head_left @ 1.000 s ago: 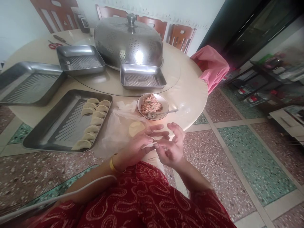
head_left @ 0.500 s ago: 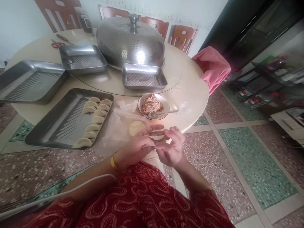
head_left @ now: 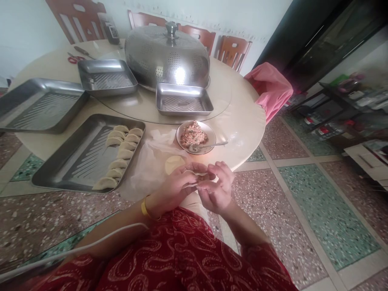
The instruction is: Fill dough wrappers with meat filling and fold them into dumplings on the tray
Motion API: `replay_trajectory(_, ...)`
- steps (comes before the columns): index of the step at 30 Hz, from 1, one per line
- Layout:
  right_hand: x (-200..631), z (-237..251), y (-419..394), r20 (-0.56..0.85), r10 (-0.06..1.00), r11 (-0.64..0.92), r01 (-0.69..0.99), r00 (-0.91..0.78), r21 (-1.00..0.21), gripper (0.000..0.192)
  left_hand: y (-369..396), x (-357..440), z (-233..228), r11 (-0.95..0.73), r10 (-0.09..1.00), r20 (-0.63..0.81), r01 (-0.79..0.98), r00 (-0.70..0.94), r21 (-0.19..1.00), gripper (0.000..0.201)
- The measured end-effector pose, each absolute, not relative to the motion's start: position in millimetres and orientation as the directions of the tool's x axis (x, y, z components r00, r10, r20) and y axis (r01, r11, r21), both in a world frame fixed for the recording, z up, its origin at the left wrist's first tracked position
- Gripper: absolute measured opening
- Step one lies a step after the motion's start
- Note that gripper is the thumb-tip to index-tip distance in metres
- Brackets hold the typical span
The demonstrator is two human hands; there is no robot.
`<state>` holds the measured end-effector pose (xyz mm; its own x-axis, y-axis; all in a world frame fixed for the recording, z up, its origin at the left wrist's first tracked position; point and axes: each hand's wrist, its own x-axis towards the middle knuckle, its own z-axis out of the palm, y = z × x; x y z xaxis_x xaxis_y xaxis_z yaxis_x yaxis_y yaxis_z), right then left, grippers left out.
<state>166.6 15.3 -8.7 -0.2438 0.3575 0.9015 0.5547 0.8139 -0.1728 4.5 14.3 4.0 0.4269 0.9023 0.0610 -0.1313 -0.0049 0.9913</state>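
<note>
Between my fingers is a dumpling (head_left: 190, 185), its pale wrapper partly hidden and some filling showing. My left hand (head_left: 174, 188) is curled round it from the left, thumb on the near edge. From the other side my right hand (head_left: 216, 190) pinches the wrapper with thumb and fingers. Just beyond my left hand a round dough wrapper (head_left: 174, 164) lies on a crumpled clear plastic bag (head_left: 148, 165). Farther off stands a plate (head_left: 212, 128) heaped with meat filling (head_left: 193, 134), a spoon (head_left: 209, 145) resting in it. Several finished dumplings (head_left: 124, 154) line the right side of a metal tray (head_left: 54, 178).
More metal trays (head_left: 184, 111) stand toward the back and left (head_left: 45, 128). Behind them is a large perforated steel dome (head_left: 166, 56). Red scissors (head_left: 75, 59), a knife (head_left: 81, 51) and a bottle (head_left: 111, 32) sit at the far left. A pink cloth (head_left: 269, 89) hangs at the right.
My fingers have closed in more round the dumpling, the left ones curling over its far side. Filling shows more clearly between them. The view has shifted slightly; the trays and plate stay put.
</note>
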Motion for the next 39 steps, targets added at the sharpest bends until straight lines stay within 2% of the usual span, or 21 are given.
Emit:
replay_trajectory(2, 167, -9, 15, 0.901, 0.352, 0.81, 0.566, -0.255, -0.156, 0.009, 14, 7, 5, 0.046, 0.896, 0.033, -0.167, 0.442, 0.985, 0.017)
replay_trajectory(10, 166, -11, 14, 0.892, 0.366, 0.792, 0.592, -0.264, -0.149, 0.012, 13, 10, 9, 0.209, 0.901, -0.072, -0.283, 0.427, 0.936, 0.025)
replay_trajectory(12, 165, -11, 14, 0.897, 0.366, 0.79, 0.592, -0.249, -0.158, 0.012, 13, 9, 12, 0.2, 0.898, -0.058, -0.289, 0.435, 0.936, 0.027)
replay_trajectory(17, 163, -8, 15, 0.892, 0.4, 0.767, 0.609, -0.21, -0.201, 0.01, 14, 6, 27, 0.003, 0.897, 0.063, -0.148, 0.438, 0.989, 0.024)
replay_trajectory(22, 161, -4, 14, 0.87, 0.462, 0.731, 0.63, -0.172, -0.263, 0.009, 11, 9, 31, 0.201, 0.881, -0.067, -0.242, 0.467, 0.949, 0.03)
replay_trajectory(25, 160, -2, 14, 0.863, 0.482, 0.728, 0.616, -0.15, -0.3, 0.008, 9, 10, 25, 0.248, 0.879, -0.108, -0.252, 0.464, 0.935, 0.032)
replay_trajectory(32, 163, 1, 17, 0.808, 0.563, 0.706, 0.608, -0.172, -0.363, 0.019, 8, 9, 24, 0.239, 0.911, -0.122, -0.263, 0.395, 0.935, 0.047)
replay_trajectory(36, 165, 1, 20, 0.812, 0.538, 0.758, 0.551, -0.227, -0.348, 0.017, 9, 9, 27, 0.164, 0.916, -0.05, -0.257, 0.397, 0.953, 0.053)
replay_trajectory(39, 164, -3, 21, 0.821, 0.521, 0.803, 0.46, -0.234, -0.379, 0.018, 10, 9, 25, 0.168, 0.899, -0.029, -0.283, 0.437, 0.944, 0.052)
